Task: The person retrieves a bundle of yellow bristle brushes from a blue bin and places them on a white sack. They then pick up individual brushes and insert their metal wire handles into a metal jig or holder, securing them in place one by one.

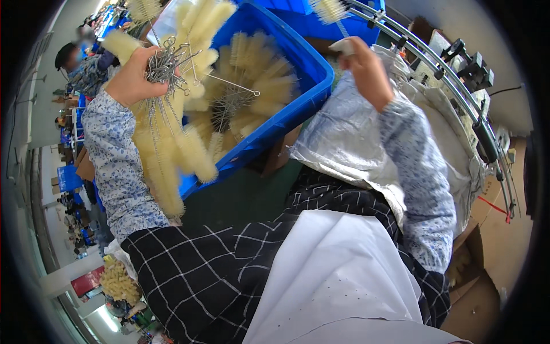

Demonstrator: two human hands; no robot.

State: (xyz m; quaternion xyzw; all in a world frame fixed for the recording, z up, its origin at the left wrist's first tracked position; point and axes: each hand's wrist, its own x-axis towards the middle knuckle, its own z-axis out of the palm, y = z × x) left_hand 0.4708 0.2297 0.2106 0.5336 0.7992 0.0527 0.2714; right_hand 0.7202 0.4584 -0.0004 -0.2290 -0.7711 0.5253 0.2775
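My left hand (134, 77) is raised at the upper left and grips a bunch of cream bottle brushes (166, 149) by their twisted wire handles (166, 66); the bristle heads fan out above and hang below the hand. Behind it a blue plastic bin (298, 86) holds several more cream brushes (252, 86). My right hand (366, 69) reaches up at the upper middle and pinches the top edge of a clear plastic bag (355, 132) lying over a sack. A single brush (329, 8) sticks up just above that hand.
A metal rail with black clamps (452, 80) curves along the right side. Cardboard boxes (492, 275) sit at the lower right. A white cloth (338, 275) lies over my checked apron. Other people work at the far upper left, with another pile of brushes (117, 281) at the lower left.
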